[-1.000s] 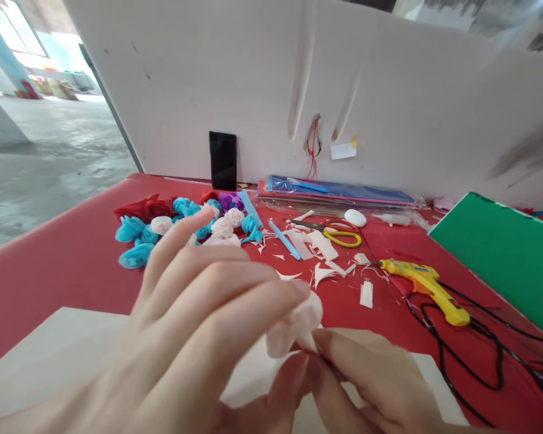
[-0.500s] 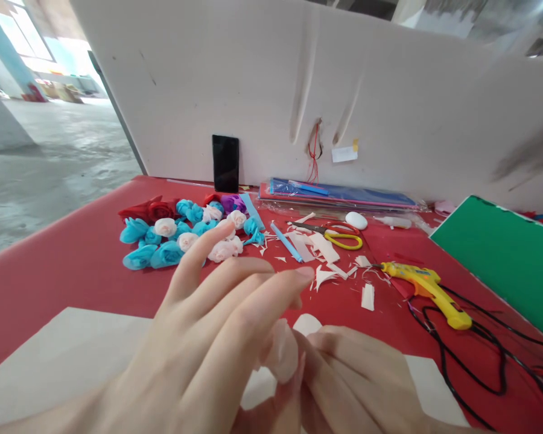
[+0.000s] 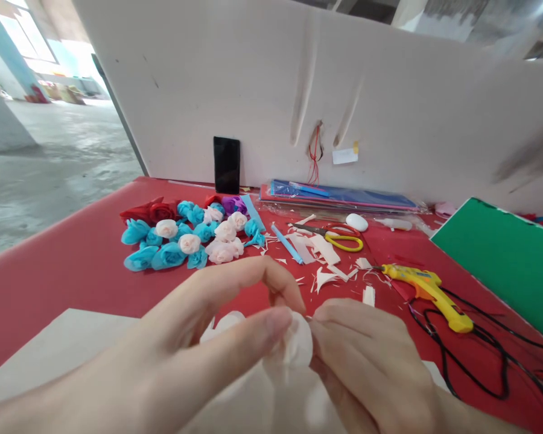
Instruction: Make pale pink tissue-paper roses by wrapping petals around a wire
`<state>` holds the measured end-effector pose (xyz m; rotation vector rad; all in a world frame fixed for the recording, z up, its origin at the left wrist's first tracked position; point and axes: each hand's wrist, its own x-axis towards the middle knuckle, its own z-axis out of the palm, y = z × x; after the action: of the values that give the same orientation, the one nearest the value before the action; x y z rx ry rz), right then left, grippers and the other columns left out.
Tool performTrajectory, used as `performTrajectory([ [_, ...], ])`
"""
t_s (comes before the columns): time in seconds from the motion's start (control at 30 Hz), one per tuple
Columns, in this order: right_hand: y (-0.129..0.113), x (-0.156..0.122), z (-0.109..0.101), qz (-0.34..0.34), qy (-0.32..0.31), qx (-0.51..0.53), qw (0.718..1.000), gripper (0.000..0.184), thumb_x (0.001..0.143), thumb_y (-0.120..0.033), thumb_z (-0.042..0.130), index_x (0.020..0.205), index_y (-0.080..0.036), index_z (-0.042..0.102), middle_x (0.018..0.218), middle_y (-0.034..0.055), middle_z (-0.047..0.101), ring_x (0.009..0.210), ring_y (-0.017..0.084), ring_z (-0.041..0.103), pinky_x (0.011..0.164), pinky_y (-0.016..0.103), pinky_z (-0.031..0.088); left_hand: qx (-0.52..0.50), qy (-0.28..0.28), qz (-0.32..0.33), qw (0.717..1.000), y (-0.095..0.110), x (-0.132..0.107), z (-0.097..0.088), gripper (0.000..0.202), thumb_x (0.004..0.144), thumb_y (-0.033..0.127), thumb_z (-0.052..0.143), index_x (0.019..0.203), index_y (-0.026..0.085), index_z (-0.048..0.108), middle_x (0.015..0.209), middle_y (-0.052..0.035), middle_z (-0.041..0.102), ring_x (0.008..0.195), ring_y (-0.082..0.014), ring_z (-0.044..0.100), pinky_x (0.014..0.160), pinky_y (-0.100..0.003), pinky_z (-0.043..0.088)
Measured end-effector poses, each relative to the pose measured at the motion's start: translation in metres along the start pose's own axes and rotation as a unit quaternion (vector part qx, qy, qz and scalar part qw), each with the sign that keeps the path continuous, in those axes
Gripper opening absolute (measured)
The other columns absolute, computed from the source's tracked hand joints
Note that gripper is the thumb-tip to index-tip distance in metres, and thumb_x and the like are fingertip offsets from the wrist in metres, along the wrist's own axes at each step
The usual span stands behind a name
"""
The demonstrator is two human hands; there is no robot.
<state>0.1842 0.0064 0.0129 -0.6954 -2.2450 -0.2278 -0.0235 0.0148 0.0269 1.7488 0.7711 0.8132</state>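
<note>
A pale paper flower (image 3: 301, 340) with rolled, overlapping petals is between my hands, low in the middle of the view. My left hand (image 3: 203, 337) presses its thumb on the inner petals, while the index finger arches over behind them. Against the flower's right side, my right hand (image 3: 373, 355) is closed; its fingertips and the flower's base are hidden. A white paper sheet (image 3: 95, 340) lies under my hands. Beyond them sit finished crepe paper flowers: blue ones (image 3: 169, 254), pale pink ones (image 3: 226, 250) and red ones (image 3: 163, 211).
A yellow glue gun (image 3: 423, 283) with a looping black cord (image 3: 502, 367) lies at right, near a green board (image 3: 511, 265). Scissors (image 3: 344, 241), a blue stick (image 3: 287, 244) and paper scraps (image 3: 324, 278) are mid-table. A black phone (image 3: 227, 165) leans on the white panel (image 3: 185, 90).
My left hand has turned and lowered, its spread fingers curling in so that thumb and index now close on the petals. The flower shows more openly; my right hand has shifted slightly.
</note>
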Motion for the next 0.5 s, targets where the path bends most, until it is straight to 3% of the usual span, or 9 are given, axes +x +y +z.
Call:
performTrajectory([
  [0.1, 0.013, 0.005, -0.002, -0.033, -0.037, 0.077, 0.996, 0.036, 0.101, -0.015, 0.033, 0.088, -0.007, 0.066, 0.056, 0.0031, 0.061, 0.056, 0.016, 0.060, 0.054, 0.030, 0.050, -0.034, 0.037, -0.036, 0.998, 0.004, 0.008, -0.004, 0.013, 0.090, 0.035, 0.055, 0.082, 0.028, 0.062, 0.077, 0.0095, 0.061, 0.072, -0.0080, 0.059, 0.062, -0.008, 0.049],
  [0.2, 0.028, 0.008, -0.001, -0.090, -0.046, 0.110, 0.989, 0.034, 0.101, -0.016, 0.032, 0.088, -0.009, 0.063, 0.064, 0.0038, 0.066, 0.067, 0.017, 0.064, 0.066, 0.033, 0.052, -0.066, 0.041, -0.036, 0.996, 0.006, 0.010, -0.004, 0.017, 0.090, 0.044, 0.057, 0.082, 0.029, 0.060, 0.078, 0.0085, 0.059, 0.075, -0.0095, 0.057, 0.065, -0.012, 0.050],
  [0.33, 0.040, 0.007, 0.000, -0.133, -0.037, 0.084, 0.987, 0.033, 0.102, -0.015, 0.031, 0.092, -0.012, 0.063, 0.079, 0.0042, 0.074, 0.073, 0.015, 0.064, 0.075, 0.033, 0.050, 0.017, 0.053, 0.019, 0.998, 0.008, 0.007, -0.003, 0.016, 0.089, 0.040, 0.058, 0.077, 0.031, 0.061, 0.074, 0.0104, 0.059, 0.074, -0.0102, 0.055, 0.070, -0.015, 0.046],
  [0.5, 0.045, 0.006, -0.003, -0.153, -0.030, 0.062, 0.986, 0.034, 0.102, -0.015, 0.031, 0.093, -0.012, 0.064, 0.081, 0.0048, 0.074, 0.074, 0.015, 0.063, 0.076, 0.033, 0.049, 0.058, 0.036, 0.121, 0.990, 0.007, 0.003, 0.000, 0.022, 0.093, 0.040, 0.053, 0.077, 0.030, 0.064, 0.081, 0.0089, 0.064, 0.068, -0.0104, 0.053, 0.077, -0.016, 0.048],
])
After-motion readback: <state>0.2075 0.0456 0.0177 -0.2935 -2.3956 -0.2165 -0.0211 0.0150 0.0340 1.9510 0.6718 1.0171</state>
